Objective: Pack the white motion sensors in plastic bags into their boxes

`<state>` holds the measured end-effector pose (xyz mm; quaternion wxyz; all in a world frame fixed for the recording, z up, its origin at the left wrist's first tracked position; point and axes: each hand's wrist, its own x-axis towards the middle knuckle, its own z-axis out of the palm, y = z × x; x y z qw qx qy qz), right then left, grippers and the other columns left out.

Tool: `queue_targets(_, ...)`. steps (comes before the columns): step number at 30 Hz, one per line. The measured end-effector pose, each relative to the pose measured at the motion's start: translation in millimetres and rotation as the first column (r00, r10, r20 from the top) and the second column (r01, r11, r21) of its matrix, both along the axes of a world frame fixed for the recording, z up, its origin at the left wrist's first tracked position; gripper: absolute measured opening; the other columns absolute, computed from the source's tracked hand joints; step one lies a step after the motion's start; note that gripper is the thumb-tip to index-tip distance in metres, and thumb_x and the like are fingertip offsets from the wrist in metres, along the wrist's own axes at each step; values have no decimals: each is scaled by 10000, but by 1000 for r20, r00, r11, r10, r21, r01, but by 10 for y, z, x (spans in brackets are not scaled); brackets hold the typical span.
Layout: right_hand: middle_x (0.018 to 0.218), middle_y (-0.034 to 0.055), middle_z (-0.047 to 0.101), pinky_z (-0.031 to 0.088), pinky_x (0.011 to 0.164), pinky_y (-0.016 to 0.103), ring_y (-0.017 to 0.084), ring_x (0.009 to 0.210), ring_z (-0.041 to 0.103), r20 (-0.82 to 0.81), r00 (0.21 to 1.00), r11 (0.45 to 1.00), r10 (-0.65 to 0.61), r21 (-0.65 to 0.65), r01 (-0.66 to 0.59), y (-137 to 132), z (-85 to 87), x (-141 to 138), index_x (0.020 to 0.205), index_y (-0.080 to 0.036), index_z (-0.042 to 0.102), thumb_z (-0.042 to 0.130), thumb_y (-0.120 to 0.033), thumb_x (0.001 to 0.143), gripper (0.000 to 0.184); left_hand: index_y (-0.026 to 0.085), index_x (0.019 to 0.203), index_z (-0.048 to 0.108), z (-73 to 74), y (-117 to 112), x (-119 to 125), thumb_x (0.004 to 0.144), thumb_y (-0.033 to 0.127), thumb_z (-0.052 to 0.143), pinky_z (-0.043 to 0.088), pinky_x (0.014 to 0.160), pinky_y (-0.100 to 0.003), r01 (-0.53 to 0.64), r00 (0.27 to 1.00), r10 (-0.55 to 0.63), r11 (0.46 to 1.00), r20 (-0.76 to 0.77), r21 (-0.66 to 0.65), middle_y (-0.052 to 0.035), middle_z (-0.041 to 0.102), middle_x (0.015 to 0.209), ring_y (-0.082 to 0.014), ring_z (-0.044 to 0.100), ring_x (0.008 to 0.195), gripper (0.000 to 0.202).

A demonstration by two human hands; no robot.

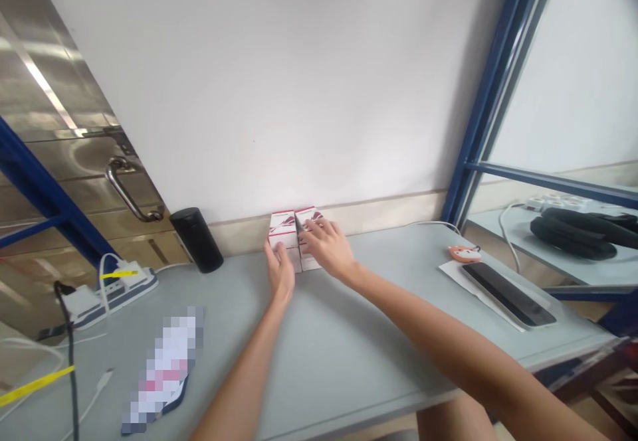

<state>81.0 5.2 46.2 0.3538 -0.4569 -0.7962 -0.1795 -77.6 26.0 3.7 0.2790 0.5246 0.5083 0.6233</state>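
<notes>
Two small white boxes with red markings stand side by side against the wall at the back of the grey table (349,335). My left hand (280,269) rests on the front of the left box (282,223), fingers laid against it. My right hand (326,247) covers the front of the right box (308,216), fingers curled over its top edge. Both arms reach forward from the near edge.
A black cylinder (196,239) stands left of the boxes. A white power strip (112,288) with plugs and cables lies at the far left. A phone (506,292) on white paper and a small orange figure (464,252) lie at the right. Blue frame posts (486,95) border the table.
</notes>
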Motion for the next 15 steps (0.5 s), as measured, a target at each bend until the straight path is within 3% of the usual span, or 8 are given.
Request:
queue_targets(3,1505,162,604,420,1137,543,363,1388,502,1,995,994,97,-58,-97,109,63,-91,1213,-198,692,664,-201,966,249,274,1531,402,-6,32,-54,1002,723,396,421,1182,-470,4,1000,-4,1000,17,-1,-151,594,1499,-330,589,1366,693)
queue_targets(6,1551,109,566,424,1168,518,301,1425,503,-210,954,968,216,-81,-237,100,99,23,1313,-248,650,593,-136,957,378,277,1489,437,-8,77,-107,982,728,457,436,1180,-454,64,997,-65,997,30,42,-136,624,1468,-316,596,1366,679)
queue_targets(8,1580,116,510,421,1191,496,274,1447,493,-453,873,975,180,-33,-218,76,82,120,1395,-262,599,553,-157,967,443,283,1462,458,-13,104,-137,966,722,509,416,1208,-438,120,992,-122,989,19,92,-118,601,1507,-302,557,1420,663)
queue_targets(10,1528,142,526,463,1159,482,276,1389,543,-660,746,983,90,-63,-174,80,27,173,1406,-251,579,569,-270,988,419,275,1451,465,-17,130,-162,953,715,548,404,1225,-431,165,985,-170,979,35,119,-117,555,1562,-300,516,1464,670)
queue_targets(13,1372,123,637,552,1032,449,251,1168,663,-799,601,933,28,-194,-302,151,-105,146,1383,-253,569,567,-462,1001,435,252,1460,457,-15,176,-199,934,726,572,370,1260,-439,210,965,-224,971,138,111,-124,505,1608,-310,453,1515,717)
queue_targets(15,1348,115,665,557,1015,438,237,1100,684,-852,523,910,2,-216,-355,202,-217,94,1407,-263,553,567,-528,997,489,247,1493,436,-11,210,-221,948,750,508,294,1305,-454,240,951,-254,966,177,97,-113,468,1641,-308,371,1569,744)
